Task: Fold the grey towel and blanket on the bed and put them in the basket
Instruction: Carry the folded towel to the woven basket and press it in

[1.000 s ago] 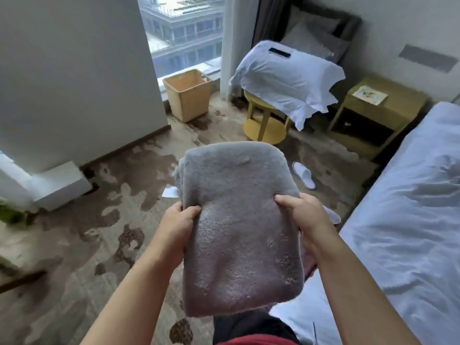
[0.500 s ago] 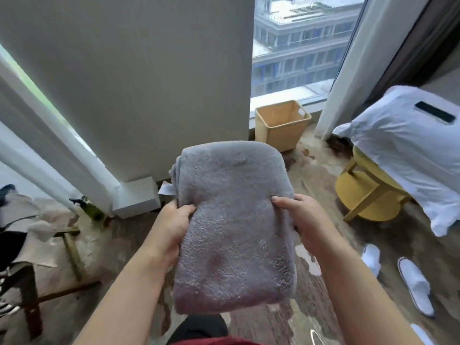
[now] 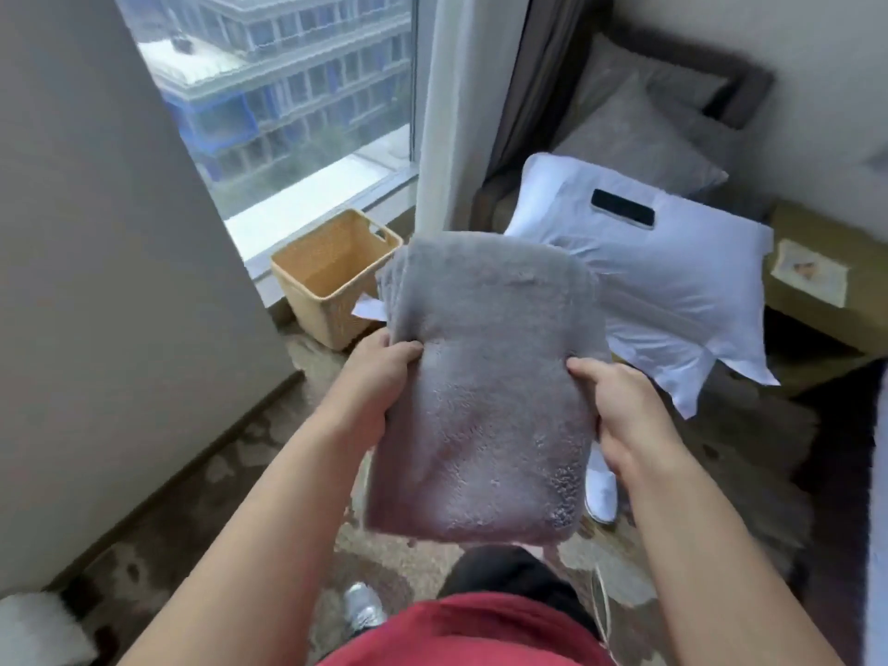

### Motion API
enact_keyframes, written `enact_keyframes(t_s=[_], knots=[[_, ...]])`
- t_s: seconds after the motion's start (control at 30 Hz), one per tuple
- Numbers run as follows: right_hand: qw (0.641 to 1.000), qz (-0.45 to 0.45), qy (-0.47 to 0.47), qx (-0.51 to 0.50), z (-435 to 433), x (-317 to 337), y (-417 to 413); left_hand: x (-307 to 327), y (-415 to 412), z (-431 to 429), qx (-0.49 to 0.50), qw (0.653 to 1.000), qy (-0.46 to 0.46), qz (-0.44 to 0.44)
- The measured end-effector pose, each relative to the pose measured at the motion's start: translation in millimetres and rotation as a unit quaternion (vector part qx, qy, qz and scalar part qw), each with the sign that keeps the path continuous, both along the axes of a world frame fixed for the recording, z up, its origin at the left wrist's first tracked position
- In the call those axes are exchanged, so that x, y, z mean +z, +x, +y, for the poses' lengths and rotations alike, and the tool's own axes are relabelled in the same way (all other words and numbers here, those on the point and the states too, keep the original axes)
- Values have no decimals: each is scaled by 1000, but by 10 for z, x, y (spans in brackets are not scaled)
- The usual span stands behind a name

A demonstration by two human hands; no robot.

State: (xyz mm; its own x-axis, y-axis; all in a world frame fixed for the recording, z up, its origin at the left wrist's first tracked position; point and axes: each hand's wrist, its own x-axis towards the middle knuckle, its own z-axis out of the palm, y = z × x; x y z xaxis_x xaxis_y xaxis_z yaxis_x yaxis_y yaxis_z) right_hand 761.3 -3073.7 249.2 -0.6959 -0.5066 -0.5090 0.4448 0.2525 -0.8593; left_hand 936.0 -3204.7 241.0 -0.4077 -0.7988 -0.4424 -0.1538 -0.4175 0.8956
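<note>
**Item:** grey bundle (image 3: pixel 480 391), plush, folded in several layers. Towel or blanket: not to be told apart.

**Position:** in the air, face up and tilted toward the camera. Short of the basket (image 3: pixel 312 305), to its right, and not yet in it.

**Basket:** tan, woven, open-topped. On the floor at the foot of the window sill, beside the wall's end.

**Left hand** (image 3: pixel 379 372): gripping the bundle's left edge, thumb on top, fingers hidden beneath.

**Right hand** (image 3: pixel 620 411): gripping the right edge the same way, thumb on top, fingers curled under and out of sight.

**Hazards, by judgement:**
1. Fanning of the loose layer edges at the far left corner, just past the left thumb. Likely cause: a grip set only at mid-length. Likely result: unfolding on the way down.
2. Catching on the basket's rim or handle slot if lowered flat. Cause: a bundle seemingly close in width to the basket's mouth.
3. Snagging of the white tag (image 3: pixel 367 310), poking out at the left edge, on the weave.
4. Tripping on the slipper (image 3: pixel 600 492), on the floor below the bundle's right edge and partly hidden by the load.
5. Brushing the pillow (image 3: pixel 672 281), or the phone (image 3: pixel 622 208) on top of it, just to the right. Less likely.
</note>
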Motion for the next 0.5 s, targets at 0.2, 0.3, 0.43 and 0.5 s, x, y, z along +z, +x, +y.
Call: enact_keyframes(t_s=[0.2, 0.3, 0.43, 0.5], knots=[[995, -60, 0, -79, -713, -75, -741, 63, -817, -1086, -116, 993, 27, 23], [996, -73, 17, -51, -1486, -240, -1065, -124, -1132, -1762, -88, 995, 33, -18], [994, -94, 36, 34, -2853, -377, -1506, -314, -1349, -2831, 13, 998, 53, -44], [987, -118, 47, 95, -3521, -340, -1618, -336, -1334, -3300, 84, 992, 61, -66]])
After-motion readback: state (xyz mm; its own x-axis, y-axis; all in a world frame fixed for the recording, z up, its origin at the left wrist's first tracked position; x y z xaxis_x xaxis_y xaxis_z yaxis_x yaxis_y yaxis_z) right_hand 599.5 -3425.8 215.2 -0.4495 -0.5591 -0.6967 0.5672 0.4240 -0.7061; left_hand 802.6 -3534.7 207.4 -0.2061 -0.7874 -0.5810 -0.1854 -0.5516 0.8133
